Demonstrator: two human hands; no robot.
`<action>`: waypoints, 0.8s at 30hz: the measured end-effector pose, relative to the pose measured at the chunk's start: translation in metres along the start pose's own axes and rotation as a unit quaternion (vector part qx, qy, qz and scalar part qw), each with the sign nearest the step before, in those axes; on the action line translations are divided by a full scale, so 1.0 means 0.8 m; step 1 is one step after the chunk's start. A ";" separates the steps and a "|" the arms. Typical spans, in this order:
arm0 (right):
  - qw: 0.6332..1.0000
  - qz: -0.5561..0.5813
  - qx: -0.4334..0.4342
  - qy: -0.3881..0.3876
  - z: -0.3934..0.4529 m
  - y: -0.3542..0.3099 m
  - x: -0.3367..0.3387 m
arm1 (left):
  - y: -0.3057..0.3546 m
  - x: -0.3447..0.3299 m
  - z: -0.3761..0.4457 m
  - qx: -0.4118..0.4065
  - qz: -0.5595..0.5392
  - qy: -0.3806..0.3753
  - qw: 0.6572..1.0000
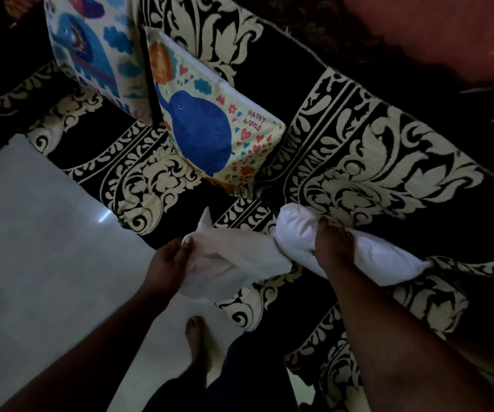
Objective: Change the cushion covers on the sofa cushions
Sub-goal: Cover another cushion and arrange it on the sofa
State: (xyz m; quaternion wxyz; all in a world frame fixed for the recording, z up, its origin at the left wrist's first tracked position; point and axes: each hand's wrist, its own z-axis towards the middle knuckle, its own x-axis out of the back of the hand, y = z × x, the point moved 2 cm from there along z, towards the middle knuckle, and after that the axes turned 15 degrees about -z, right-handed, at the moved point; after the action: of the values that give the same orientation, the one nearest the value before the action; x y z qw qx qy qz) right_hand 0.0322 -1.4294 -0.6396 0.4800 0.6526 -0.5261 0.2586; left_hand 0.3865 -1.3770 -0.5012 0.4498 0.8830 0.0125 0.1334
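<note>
White stuffing shows at the sofa's front edge: a bare insert (355, 248) lies squeezed on the seat, one end tucked into the mouth of a pale cover (233, 263) that hangs slack over the edge toward the floor (31, 233). The step in hand seems to be either feeding the insert into this cover or drawing it out; the picture alone does not settle which.

The right hand (332, 245) has its grip clamped round the middle of the insert, fingers curled over the top and pinching it narrow. The left hand (167, 260) has its grip closed on the loose end of the cover, fingers pinching the cloth.

Next, I judge, the two hands must work against each other: the left keeps the cover taut while the right moves the bunched insert along, then regrips.

Two printed cushions (207, 123) stand against the sofa (388, 162) back, already covered.
</note>
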 end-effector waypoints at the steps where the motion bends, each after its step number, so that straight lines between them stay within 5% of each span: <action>1: 1.000 0.021 0.002 0.013 -0.011 0.000 -0.001 | 0.001 0.004 -0.002 -0.001 0.012 -0.004 1.000; 8: 0.996 0.080 0.042 0.023 -0.105 -0.024 0.046 | 0.015 0.071 -0.009 -0.034 0.041 0.098 0.994; 17: 0.964 0.240 0.038 0.110 -0.269 -0.095 0.189 | 0.033 0.244 -0.049 -0.074 -0.123 0.248 0.958; 20: 0.955 0.253 0.060 0.146 -0.322 -0.123 0.222 | 0.035 0.301 -0.068 -0.101 -0.156 0.245 0.952; 24: 0.934 0.238 0.139 0.228 -0.382 -0.138 0.266 | 0.045 0.349 -0.086 -0.167 -0.036 0.187 0.967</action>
State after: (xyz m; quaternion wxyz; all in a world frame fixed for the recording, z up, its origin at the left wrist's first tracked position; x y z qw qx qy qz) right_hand 0.2532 -1.2493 -0.3757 0.4160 0.4921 -0.5006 0.5780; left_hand 0.6354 -1.3048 -0.3712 0.5849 0.7538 0.1059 0.2800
